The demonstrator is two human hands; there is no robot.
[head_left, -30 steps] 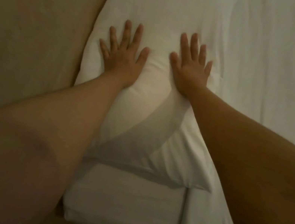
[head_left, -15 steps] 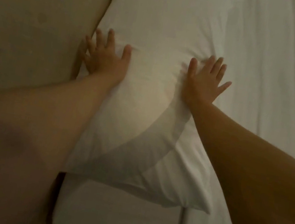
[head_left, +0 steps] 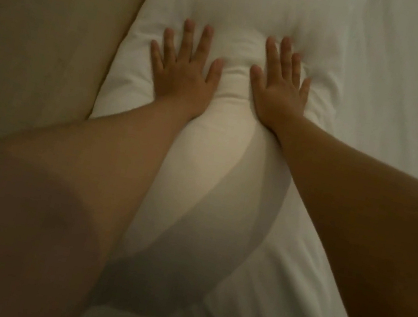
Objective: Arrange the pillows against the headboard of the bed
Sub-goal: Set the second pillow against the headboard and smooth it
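Both hands flat on one white pillow [head_left: 216,173], palms down, fingers spread. Left hand [head_left: 183,70] on the pillow's left half, right hand [head_left: 279,87] on its right half, the two near each other with a raised ridge of pillow fabric bunched between the thumbs. Neither grip is closed around anything: fingers extended, pressing only, no pinch or wrap on the fabric. Pillow dents under both palms and puffs up beyond the fingertips.

Pillow lies lengthwise away from the camera, under and between both forearms. Its left edge is touching or just beside the beige headboard [head_left: 43,31], which fills the left of the view; exact contact along that edge is hard to tell in the dim light. To the right of the pillow is white bed sheet [head_left: 406,109], wrinkled. The pillow's near end runs toward the bottom of the view, partly hidden by the left forearm and in shadow. A rounded shadow falls across the pillow's middle between the arms. Frame is soft and dim.
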